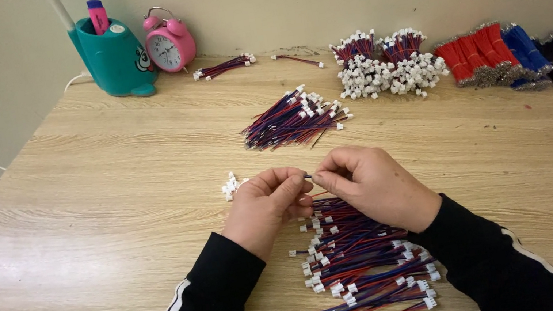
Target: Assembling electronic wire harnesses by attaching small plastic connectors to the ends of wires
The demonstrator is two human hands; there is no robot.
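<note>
My left hand [265,203] and my right hand [367,182] meet at the fingertips over the wooden table [99,206]. Both pinch one thin wire [309,177] between them; the left hand's fingers hide whatever white connector may be on its end. Just below my hands lies a loose heap of red and blue wires with white connectors [360,261]. A few loose white connectors [230,184] sit by my left hand. Both sleeves are black with a white stripe.
A second heap of wired connectors [294,117] lies farther back. Bundles with white plugs [388,67], and red, blue and black wire bundles [523,57], line the wall. A teal pen holder [113,55] and pink alarm clock [169,44] stand back left.
</note>
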